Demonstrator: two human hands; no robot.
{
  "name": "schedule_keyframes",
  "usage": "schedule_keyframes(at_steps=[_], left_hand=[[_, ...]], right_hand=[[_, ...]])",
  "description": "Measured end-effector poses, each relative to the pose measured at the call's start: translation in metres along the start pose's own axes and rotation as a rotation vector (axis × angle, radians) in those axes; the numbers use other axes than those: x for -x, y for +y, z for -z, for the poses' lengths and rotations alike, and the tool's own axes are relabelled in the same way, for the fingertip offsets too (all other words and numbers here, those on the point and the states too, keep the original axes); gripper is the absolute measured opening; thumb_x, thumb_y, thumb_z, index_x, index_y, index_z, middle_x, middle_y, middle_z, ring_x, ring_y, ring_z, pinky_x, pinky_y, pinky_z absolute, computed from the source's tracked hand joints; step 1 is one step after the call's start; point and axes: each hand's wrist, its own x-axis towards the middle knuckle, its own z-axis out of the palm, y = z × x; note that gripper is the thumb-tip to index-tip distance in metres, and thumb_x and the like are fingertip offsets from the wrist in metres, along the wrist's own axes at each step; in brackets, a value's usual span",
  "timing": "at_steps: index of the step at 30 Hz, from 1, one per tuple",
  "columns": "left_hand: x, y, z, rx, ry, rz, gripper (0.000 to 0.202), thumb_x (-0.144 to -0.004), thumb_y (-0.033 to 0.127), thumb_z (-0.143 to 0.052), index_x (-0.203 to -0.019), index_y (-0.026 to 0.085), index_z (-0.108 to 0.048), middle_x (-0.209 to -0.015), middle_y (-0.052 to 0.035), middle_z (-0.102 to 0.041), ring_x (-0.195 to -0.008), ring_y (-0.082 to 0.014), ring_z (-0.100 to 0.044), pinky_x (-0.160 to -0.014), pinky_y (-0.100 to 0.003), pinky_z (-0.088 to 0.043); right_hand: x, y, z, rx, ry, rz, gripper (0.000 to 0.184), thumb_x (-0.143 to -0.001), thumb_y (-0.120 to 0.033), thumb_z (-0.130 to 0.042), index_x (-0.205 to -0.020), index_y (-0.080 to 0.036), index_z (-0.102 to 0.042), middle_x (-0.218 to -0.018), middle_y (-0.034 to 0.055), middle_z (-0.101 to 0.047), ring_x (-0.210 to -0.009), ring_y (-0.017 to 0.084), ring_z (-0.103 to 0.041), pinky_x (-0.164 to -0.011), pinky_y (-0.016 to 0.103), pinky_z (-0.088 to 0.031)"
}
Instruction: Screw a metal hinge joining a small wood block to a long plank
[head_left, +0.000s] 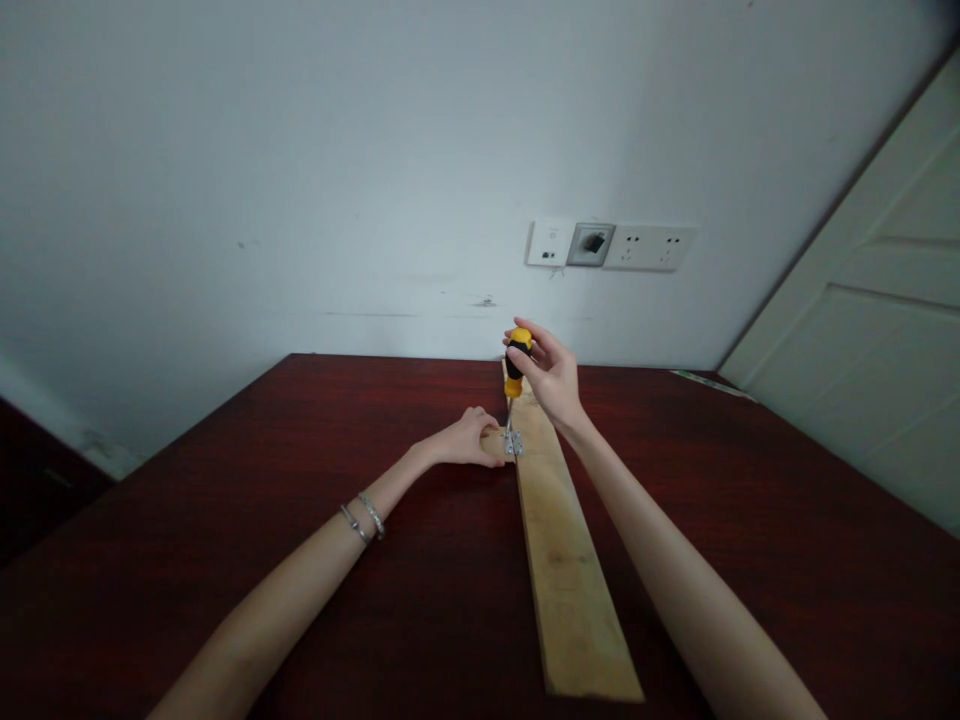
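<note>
My right hand (551, 375) grips a yellow and black screwdriver (514, 362) by its handle, held nearly upright. The shaft points down at a silver metal hinge (514, 443); whether the tip sits in a screw is too small to tell. That hinge lies across the seam between a long wooden board (566, 560) and a small wood block (493, 445). Around the block's left end, my left hand (469, 438) is closed, thumb on the near side and fingers on the far side. Two bracelets circle the left wrist.
The dark red-brown tabletop (405, 600) reaches back to a pale wall with sockets (649, 248) and a switch plate (551, 243). A white panelled door (885, 300) stands at the right. A thin flat strip (712, 384) lies at the table's back right edge.
</note>
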Motion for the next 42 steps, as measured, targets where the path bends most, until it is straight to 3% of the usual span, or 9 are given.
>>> schedule_keyframes(at_steps=[11,16,20,24,28,33,37,42], left_hand=[[-0.001,-0.004,-0.002,0.037,0.016,-0.015,0.056,-0.058,0.042,-0.077,-0.104,0.015,-0.061,-0.098,-0.0066,-0.051,-0.097,-0.0245,-0.047,-0.088,-0.035,-0.042],[-0.001,-0.005,-0.003,0.064,0.035,-0.020,0.053,-0.057,0.038,-0.078,-0.103,0.017,-0.061,-0.098,-0.0061,-0.051,-0.097,-0.0244,-0.047,-0.089,-0.037,-0.042],[-0.001,-0.005,-0.004,0.067,0.041,-0.012,0.055,-0.057,0.038,-0.078,-0.103,0.014,-0.061,-0.099,-0.0069,-0.051,-0.097,-0.0242,-0.047,-0.089,-0.037,-0.042],[-0.002,-0.007,-0.004,0.049,0.035,-0.020,0.057,-0.057,0.041,-0.077,-0.104,0.012,-0.061,-0.099,-0.0073,-0.051,-0.097,-0.0241,-0.046,-0.088,-0.035,-0.041],[-0.002,-0.007,-0.005,0.060,0.048,-0.022,0.054,-0.057,0.039,-0.078,-0.103,0.016,-0.061,-0.098,-0.0056,-0.052,-0.097,-0.0238,-0.047,-0.088,-0.035,-0.041],[-0.001,-0.003,-0.003,0.063,0.047,-0.001,0.054,-0.056,0.039,-0.078,-0.102,0.016,-0.061,-0.099,-0.0060,-0.052,-0.097,-0.0246,-0.048,-0.087,-0.036,-0.042],[-0.001,-0.003,-0.002,0.052,0.043,-0.002,0.056,-0.057,0.042,-0.077,-0.103,0.015,-0.061,-0.099,-0.0065,-0.052,-0.097,-0.0249,-0.048,-0.086,-0.035,-0.042],[-0.001,-0.005,-0.003,0.059,0.043,-0.001,0.055,-0.058,0.041,-0.077,-0.103,0.016,-0.061,-0.098,-0.0055,-0.052,-0.098,-0.0239,-0.047,-0.088,-0.034,-0.041]], right_hand=[[-0.002,0.003,0.003,-0.009,-0.057,0.011,0.032,-0.078,-0.032,-0.064,-0.105,-0.028,-0.048,-0.098,0.0006,-0.060,-0.084,0.015,-0.062,-0.074,0.034,-0.053],[-0.003,0.002,0.003,0.035,-0.034,0.004,0.031,-0.079,-0.034,-0.062,-0.108,-0.030,-0.052,-0.092,-0.0003,-0.061,-0.072,0.013,-0.061,-0.067,0.034,-0.054],[-0.004,0.008,0.004,0.026,0.006,-0.022,0.036,-0.082,-0.037,-0.058,-0.117,-0.031,-0.054,-0.097,0.0014,-0.061,-0.076,0.014,-0.060,-0.074,0.036,-0.054],[-0.004,0.016,0.008,-0.089,-0.015,-0.056,0.042,-0.083,-0.035,-0.052,-0.126,-0.032,-0.051,-0.110,0.0028,-0.062,-0.101,0.019,-0.059,-0.089,0.041,-0.049],[-0.003,0.015,0.011,0.003,-0.010,-0.034,0.046,-0.080,-0.036,-0.060,-0.125,-0.031,-0.053,-0.116,0.0034,-0.062,-0.109,0.020,-0.056,-0.097,0.044,-0.044],[-0.001,0.009,0.009,0.080,0.016,-0.028,0.042,-0.070,-0.037,-0.071,-0.109,-0.026,-0.059,-0.106,0.0039,-0.062,-0.093,0.018,-0.060,-0.082,0.037,-0.052],[0.000,0.007,0.007,-0.014,-0.022,-0.049,0.042,-0.068,-0.037,-0.073,-0.100,-0.027,-0.048,-0.098,-0.0002,-0.060,-0.081,0.015,-0.063,-0.068,0.032,-0.055],[0.003,0.006,0.007,0.075,-0.059,-0.040,0.035,-0.076,-0.039,-0.065,-0.102,-0.025,-0.048,-0.078,-0.0033,-0.058,-0.065,0.011,-0.058,-0.060,0.027,-0.050]])
